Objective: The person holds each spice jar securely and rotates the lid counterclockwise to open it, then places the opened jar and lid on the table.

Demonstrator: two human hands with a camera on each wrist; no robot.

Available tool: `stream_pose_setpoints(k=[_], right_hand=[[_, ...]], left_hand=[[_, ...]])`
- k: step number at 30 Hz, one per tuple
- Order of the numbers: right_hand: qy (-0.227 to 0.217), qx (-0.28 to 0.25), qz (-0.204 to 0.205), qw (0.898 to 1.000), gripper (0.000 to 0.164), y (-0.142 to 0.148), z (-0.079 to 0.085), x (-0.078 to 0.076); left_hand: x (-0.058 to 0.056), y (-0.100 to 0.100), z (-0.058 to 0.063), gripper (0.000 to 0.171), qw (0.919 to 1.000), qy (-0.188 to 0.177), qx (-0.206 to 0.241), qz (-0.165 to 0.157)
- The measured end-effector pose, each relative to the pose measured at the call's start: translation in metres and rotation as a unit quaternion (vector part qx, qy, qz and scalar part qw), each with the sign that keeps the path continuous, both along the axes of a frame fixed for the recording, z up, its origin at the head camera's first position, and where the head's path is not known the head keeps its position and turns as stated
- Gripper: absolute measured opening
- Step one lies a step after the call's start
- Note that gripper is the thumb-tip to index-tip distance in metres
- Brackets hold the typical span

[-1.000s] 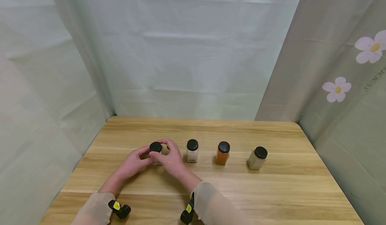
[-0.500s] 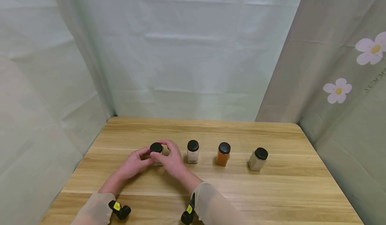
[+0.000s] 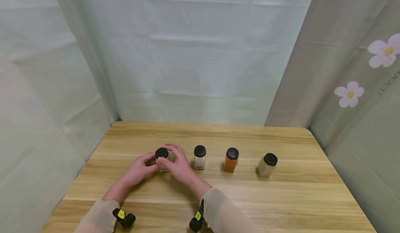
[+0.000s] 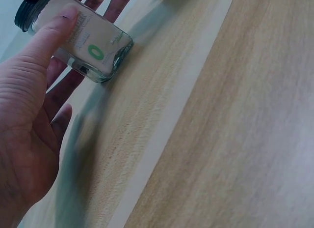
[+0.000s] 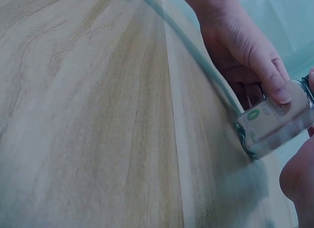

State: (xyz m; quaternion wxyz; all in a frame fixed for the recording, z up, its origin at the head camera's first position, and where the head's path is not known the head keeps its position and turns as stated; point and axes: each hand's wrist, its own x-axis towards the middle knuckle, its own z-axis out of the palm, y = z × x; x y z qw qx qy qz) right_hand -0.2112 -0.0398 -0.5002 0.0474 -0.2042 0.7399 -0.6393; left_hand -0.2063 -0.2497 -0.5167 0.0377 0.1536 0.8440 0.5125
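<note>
A square glass spice jar (image 4: 93,41) with a black lid (image 3: 161,152) stands at the left of the row on the table. My left hand (image 3: 139,170) grips its body, the thumb lying across the printed label in the left wrist view. From the other side my right hand (image 3: 180,165) pinches around the lid, thumb in front and fingers behind. In the right wrist view the base of the jar (image 5: 274,120) is close to the wood, and part of my right hand (image 5: 300,181) shows at the edge. The right fingertips are mostly hidden there.
To the right, along the wooden table (image 3: 281,205), stand a jar of white contents (image 3: 199,161), a jar of orange powder (image 3: 230,164) and a jar of pale beige contents (image 3: 265,169), all black-lidded. Fabric curtains (image 3: 193,59) enclose the back and sides.
My right hand has turned slightly at the lid, its fingers and wrist shifting a little. The left hand and the jar body keep their place.
</note>
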Motion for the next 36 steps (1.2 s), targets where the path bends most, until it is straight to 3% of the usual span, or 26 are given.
stream_pose_setpoints(k=[14, 36], right_hand=[[0.022, 0.019, 0.008, 1.000, 0.046, -0.0008, 0.0010, 0.0020], [-0.012, 0.021, -0.002, 1.000, 0.053, 0.0004, 0.0067, 0.0024]], left_hand=[[0.0013, 0.0026, 0.0012, 0.055, 0.9997, 0.000, -0.017, 0.017], [0.0016, 0.0010, 0.0034, 0.056, 0.9997, -0.011, -0.013, 0.014]])
